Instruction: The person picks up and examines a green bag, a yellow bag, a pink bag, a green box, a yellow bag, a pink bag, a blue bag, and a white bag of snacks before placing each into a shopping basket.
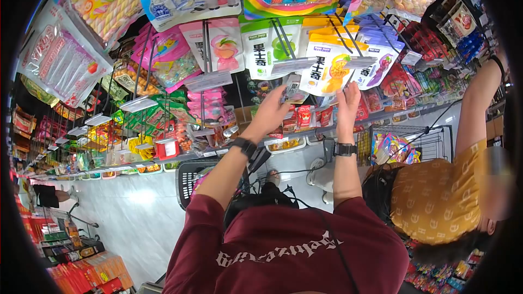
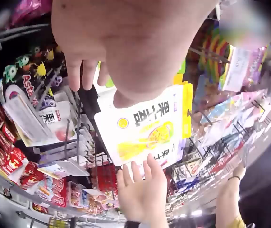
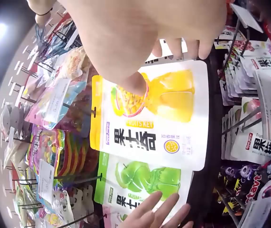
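Observation:
A white pouch (image 1: 327, 71) with a yellow top and passion fruit print hangs on a display hook. My right hand (image 1: 347, 110) is at its lower edge. In the right wrist view the thumb (image 3: 134, 86) overlaps the pouch front, with the fingers extended beside the bottom edge. My left hand (image 1: 271, 111) is raised just left of it, below a green-topped pouch (image 1: 272, 57). Its fingers are loosely extended and overlap that pouch in the right wrist view. A small grey packet (image 1: 295, 91) shows between the hands. Neither hand grips anything visible.
Pink (image 1: 214, 35) and purple (image 1: 381, 57) pouches hang at either side. Clear price tags (image 1: 210, 80) jut out on hooks. A dark shopping basket (image 1: 189, 182) is below left, and a wire cart (image 1: 436, 141) to the right. A person in a mustard shirt (image 1: 436, 201) reaches toward the shelf.

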Available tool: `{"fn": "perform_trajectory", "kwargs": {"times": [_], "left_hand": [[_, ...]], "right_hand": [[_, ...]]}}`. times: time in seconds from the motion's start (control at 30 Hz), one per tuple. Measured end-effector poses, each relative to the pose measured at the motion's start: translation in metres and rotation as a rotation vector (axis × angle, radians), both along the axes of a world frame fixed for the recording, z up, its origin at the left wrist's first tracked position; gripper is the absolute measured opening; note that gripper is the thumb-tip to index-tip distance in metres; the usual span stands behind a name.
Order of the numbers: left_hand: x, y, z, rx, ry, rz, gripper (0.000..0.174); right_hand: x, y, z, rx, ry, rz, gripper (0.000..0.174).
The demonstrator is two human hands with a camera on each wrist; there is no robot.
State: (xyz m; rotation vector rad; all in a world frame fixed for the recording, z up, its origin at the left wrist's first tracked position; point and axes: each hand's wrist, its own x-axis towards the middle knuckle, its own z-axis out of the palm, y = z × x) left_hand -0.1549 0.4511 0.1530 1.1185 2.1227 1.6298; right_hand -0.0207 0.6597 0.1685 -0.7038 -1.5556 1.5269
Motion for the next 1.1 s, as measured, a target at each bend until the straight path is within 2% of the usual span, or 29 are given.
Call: {"fn": "perform_trajectory", "kwargs": {"times": [0.03,0.1,0.13,0.2,0.23,0.27,0.3,0.33,0.37,0.4,0.57,0.63,0.77,0.9,0.93,1.03,1.07,1.1], "left_hand": [[-0.003,0.017,0.000,-0.003,-0.003,0.004,0.051],[-0.006,0.042,0.005,0.065,-0.169,0.018,0.061],[-0.004,0.049,0.009,0.097,-0.254,-0.007,0.060],[-0.003,0.054,0.017,0.090,-0.274,-0.054,0.060],[0.001,0.054,0.031,0.082,-0.297,-0.098,0.060],[0.009,0.049,0.045,-0.014,-0.352,-0.050,0.050],[0.013,0.044,0.049,-0.014,-0.355,-0.056,0.050],[0.017,0.040,0.050,0.013,-0.408,-0.139,0.043],[0.022,0.035,0.052,0.042,-0.459,-0.222,0.037],[0.032,0.030,0.058,0.067,-0.529,-0.220,0.030],[0.067,0.000,0.094,0.097,-0.478,-0.332,0.031],[0.078,-0.007,0.100,0.099,-0.499,-0.313,0.030],[0.094,-0.035,0.091,0.131,-0.361,-0.320,0.032],[0.105,-0.093,0.070,0.051,-0.352,-0.370,0.033],[0.107,-0.113,0.068,0.018,-0.330,-0.351,0.033],[0.111,-0.174,0.050,-0.025,-0.283,-0.312,0.031],[0.115,-0.197,0.043,-0.009,-0.308,-0.275,0.030],[0.119,-0.217,0.040,-0.004,-0.317,-0.258,0.030]], "right_hand": [[-0.002,0.003,-0.002,-0.003,-0.003,0.004,0.067],[-0.007,0.008,-0.005,-0.058,0.063,0.093,0.055],[-0.006,0.010,-0.004,-0.059,0.064,0.091,0.055],[0.001,0.014,-0.002,-0.036,0.028,0.206,0.033],[0.004,0.015,0.000,-0.031,0.029,0.201,0.033],[0.010,0.013,0.002,-0.101,0.066,0.197,0.024],[0.017,0.009,0.004,-0.173,0.101,0.194,0.018],[0.026,0.001,0.017,-0.175,0.060,0.181,0.011],[0.035,-0.004,0.020,-0.174,0.058,0.179,0.011],[0.043,-0.008,0.021,-0.156,0.099,0.190,0.011],[0.084,-0.050,0.054,-0.198,0.169,0.177,0.010],[0.096,-0.066,0.062,-0.203,0.162,0.173,0.010],[0.120,-0.094,0.057,-0.239,0.139,0.164,0.008],[0.136,-0.141,0.067,-0.265,0.096,0.254,0.017],[0.139,-0.149,0.064,-0.265,0.075,0.296,0.024],[0.135,-0.192,0.063,-0.212,0.054,0.379,0.031],[0.133,-0.211,0.064,-0.220,0.023,0.404,0.039],[0.130,-0.228,0.064,-0.221,0.011,0.420,0.039]]}}
